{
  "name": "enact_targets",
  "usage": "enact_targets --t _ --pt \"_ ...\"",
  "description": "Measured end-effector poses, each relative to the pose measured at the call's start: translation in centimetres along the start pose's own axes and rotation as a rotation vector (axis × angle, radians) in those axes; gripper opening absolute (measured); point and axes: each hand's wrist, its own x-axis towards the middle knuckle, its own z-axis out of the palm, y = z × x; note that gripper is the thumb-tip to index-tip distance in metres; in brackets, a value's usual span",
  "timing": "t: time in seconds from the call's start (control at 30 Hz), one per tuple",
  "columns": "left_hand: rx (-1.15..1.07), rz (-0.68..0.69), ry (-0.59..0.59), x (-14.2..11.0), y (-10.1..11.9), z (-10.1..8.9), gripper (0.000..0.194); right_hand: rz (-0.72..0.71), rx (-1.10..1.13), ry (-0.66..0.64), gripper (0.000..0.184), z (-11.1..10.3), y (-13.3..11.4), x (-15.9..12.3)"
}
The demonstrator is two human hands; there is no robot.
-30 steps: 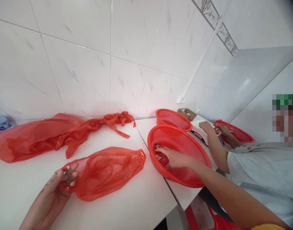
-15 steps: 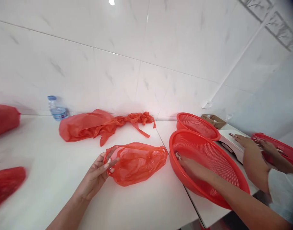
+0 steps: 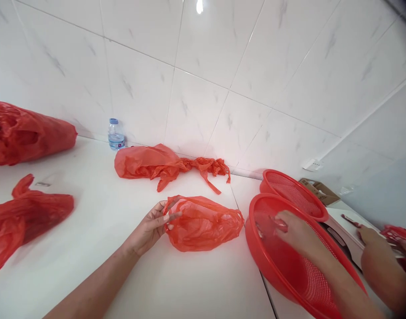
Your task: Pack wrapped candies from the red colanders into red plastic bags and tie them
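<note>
My left hand (image 3: 153,228) grips the rim of a thin red plastic bag (image 3: 206,226), its fingers closed on the edge by the mouth. The bag lies on its side on the white table, its far end by the basket. Inside the large red perforated basket (image 3: 258,261), my right hand (image 3: 294,228) is closed on a small red packet (image 3: 281,223), blurred by motion. Another small red and white packet (image 3: 260,231) shows near the basket's left wall. My right forearm crosses the basket and hides part of its inside.
A tied red bag (image 3: 143,161) and a water bottle (image 3: 116,135) stand along the tiled wall. More red bags (image 3: 33,137) lie at left. Behind the large basket are a second red basket (image 3: 294,192) and a cardboard box (image 3: 319,190). A co-worker's hands (image 3: 372,239) are near a white scale (image 3: 342,221).
The view has swung left, bringing the left-hand bags and bottle in. My right hand has risen from the basket's bottom with a packet. My left hand stays on the bag.
</note>
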Motion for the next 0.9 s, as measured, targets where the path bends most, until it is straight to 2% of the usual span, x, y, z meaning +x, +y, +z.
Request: enact_targets --t 0.1,0.2,0.27,0.33,0.47,0.53,0.57,0.67,0.73,0.8,0.9 --pt "-0.002 0.002 0.0 0.0 0.0 0.0 0.022 -0.125 -0.157 -0.065 0.01 -1.5 -2.6 0.0" --pt "0.015 -0.002 0.003 0.0 0.0 0.0 0.025 -0.246 -0.113 -0.023 0.008 -1.0 -7.3 -1.3" --pt "0.033 -0.013 0.004 0.0 -0.1 0.0 0.026 -0.361 -0.015 -0.076 0.014 0.8 -10.6 -2.3" --pt "0.051 -0.021 -0.002 0.0 0.0 0.1 0.024 -0.457 0.046 -0.162 0.021 3.7 -13.4 -2.9" --pt "0.093 -0.032 0.016 0.0 0.1 0.0 0.023 -0.535 0.026 -0.208 0.022 9.5 -16.4 -2.3" --pt "0.116 -0.042 0.038 0.1 0.2 -0.1 0.024 -0.502 -0.007 -0.158 0.026 10.5 -16.5 -1.7" --pt "0.123 -0.046 0.046 0.1 0.2 -0.2 0.025 -0.481 -0.018 -0.122 0.031 10.3 -16.2 -1.4" --pt "0.12 -0.053 0.044 0.2 0.1 -0.4 0.024 -0.407 -0.024 0.007 0.041 7.4 -14.2 -0.9" --pt "0.099 -0.057 0.045 0.2 0.1 -0.4 0.023 -0.322 -0.048 0.086 0.035 4.6 -12.0 -0.4" --pt "0.074 -0.066 0.058 0.3 0.0 -0.3 0.023 -0.193 -0.149 0.06 0.026 2.2 -9.3 0.3" --pt "0.05 -0.065 0.073 0.4 -0.1 -0.2 0.023 0.055 -0.276 -0.124 0.011 0.7 -5.7 1.2"
